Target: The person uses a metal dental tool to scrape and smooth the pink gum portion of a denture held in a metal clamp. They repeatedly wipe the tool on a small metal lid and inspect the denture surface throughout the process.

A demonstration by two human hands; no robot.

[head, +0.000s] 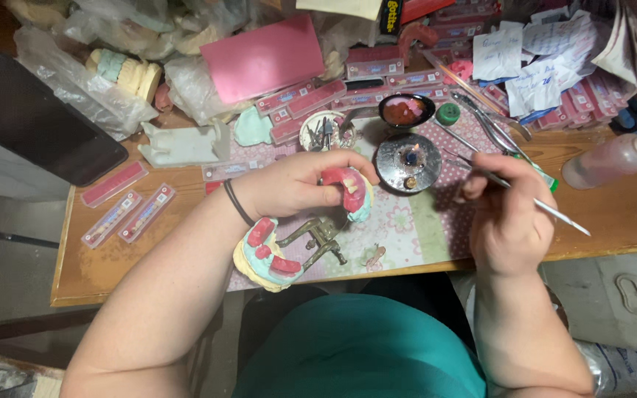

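Over the floral mat: both hands work above the patterned mat (pixel 414 228) on the wooden bench (pixel 97 273).
Left hand: the left hand (pixel 296 184) is curled shut around a dental model (pixel 352 191), fingers over its top; a dark band (pixel 237 203) circles the wrist.
Dental model: pink wax rim with pale teeth on a mint-green base, held just above the mat's left half, tilted toward the right hand.
Right hand: the right hand (pixel 506 221) pinches a thin metal wax tool (pixel 532 199) between thumb and fingers; its handle runs out to the right, and its working end points up-left toward the burner.
Articulator: a brass-coloured hinge frame (pixel 318 239) lies on the mat below the left hand, joined to a second cast (pixel 267 254), yellow and green with pink wax blocks, at the mat's left edge under the left wrist.
Burner: a round metal spirit burner (pixel 408 162) with a small flame stands at the mat's top, between the two hands.
Wax dish: a dark bowl of pink wax (pixel 405 110) sits just beyond the burner.
Pliers: metal pliers (pixel 492 121) lie past the mat's upper right corner.
Bottle: a clear squeeze bottle (pixel 613 158) lies well right of the mat.
Tooth cards: pink strips of teeth (pixel 130 210) lie left of the mat; more are heaped behind it.
Phone: a dark slab (pixel 38 121) rests far left.
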